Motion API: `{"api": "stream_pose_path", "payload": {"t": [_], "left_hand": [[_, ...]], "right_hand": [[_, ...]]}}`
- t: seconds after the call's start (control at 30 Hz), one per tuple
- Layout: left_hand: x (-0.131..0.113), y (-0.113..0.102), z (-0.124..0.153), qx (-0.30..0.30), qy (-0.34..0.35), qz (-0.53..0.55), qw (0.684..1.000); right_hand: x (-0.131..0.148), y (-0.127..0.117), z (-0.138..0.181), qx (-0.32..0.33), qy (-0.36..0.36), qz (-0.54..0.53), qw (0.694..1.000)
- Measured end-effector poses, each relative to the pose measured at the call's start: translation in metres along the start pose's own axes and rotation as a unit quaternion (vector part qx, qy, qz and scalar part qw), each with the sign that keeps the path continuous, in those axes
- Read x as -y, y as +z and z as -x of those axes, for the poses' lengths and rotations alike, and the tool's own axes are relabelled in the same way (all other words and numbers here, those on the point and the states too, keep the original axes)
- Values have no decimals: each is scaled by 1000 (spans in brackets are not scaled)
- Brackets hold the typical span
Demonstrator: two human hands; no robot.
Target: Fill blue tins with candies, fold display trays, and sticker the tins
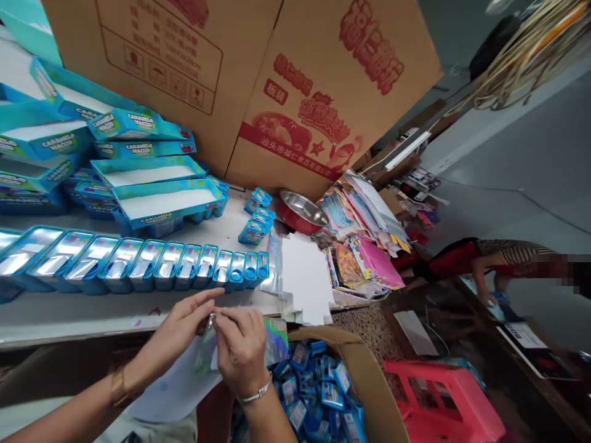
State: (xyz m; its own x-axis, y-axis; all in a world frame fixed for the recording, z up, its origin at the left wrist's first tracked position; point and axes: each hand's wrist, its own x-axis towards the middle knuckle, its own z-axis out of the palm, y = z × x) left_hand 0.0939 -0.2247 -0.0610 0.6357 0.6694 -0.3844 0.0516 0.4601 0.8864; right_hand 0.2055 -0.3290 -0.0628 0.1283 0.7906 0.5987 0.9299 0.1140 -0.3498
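Observation:
My left hand [196,314] and my right hand [242,347] meet in front of the table edge. At the fingertips, a small shiny piece [212,321] shows between them. The right thumb and fingers are pinched together on a shiny sheet [278,337] with rainbow colours, partly hidden behind that hand. The left hand's index finger stretches out, while its thumb is tucked near the shiny piece; its grip is partly hidden. A white sheet [173,391] hangs below the hands. Just beyond, a long row of blue boxes [152,264] with silvery tops stands on the table.
Blue display trays [168,203] are stacked at the back left, before a large carton [295,92]. A metal bowl [302,209], flattened white card [305,277] and colourful packaging [364,258] lie right. Below stands a box of blue packs [332,394]; a red stool [447,400] and another person [489,255] are farther right.

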Motion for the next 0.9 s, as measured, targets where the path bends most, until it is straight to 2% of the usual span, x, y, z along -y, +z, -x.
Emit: {"api": "stream_pose_path", "payload": {"t": [0.17,0.33,0.43,0.6,0.67,0.77,0.9], "left_hand": [[-9,7,-2,-6,-41,40,998],[-10,8,-5,-18,-29,31,999],[-10,6,-5,-31,-30,38,998],[-11,5,-6,-26,-59,74,995],[-12,5,-6,-26,-71,81,994],[-14,6,-5,-29,-75,78,994],[-13,5,-3,-26,-71,71,995]], "right_hand": [[-4,0,-4,14,59,-61,996],[-7,-5,-8,41,82,-55,994],[-8,-5,-6,46,61,-21,997],[-8,0,0,10,-5,24,1000],[-7,1,2,6,-6,25,1000],[-4,0,-1,12,32,-11,999],[1,-5,-6,53,96,-40,993]]}}
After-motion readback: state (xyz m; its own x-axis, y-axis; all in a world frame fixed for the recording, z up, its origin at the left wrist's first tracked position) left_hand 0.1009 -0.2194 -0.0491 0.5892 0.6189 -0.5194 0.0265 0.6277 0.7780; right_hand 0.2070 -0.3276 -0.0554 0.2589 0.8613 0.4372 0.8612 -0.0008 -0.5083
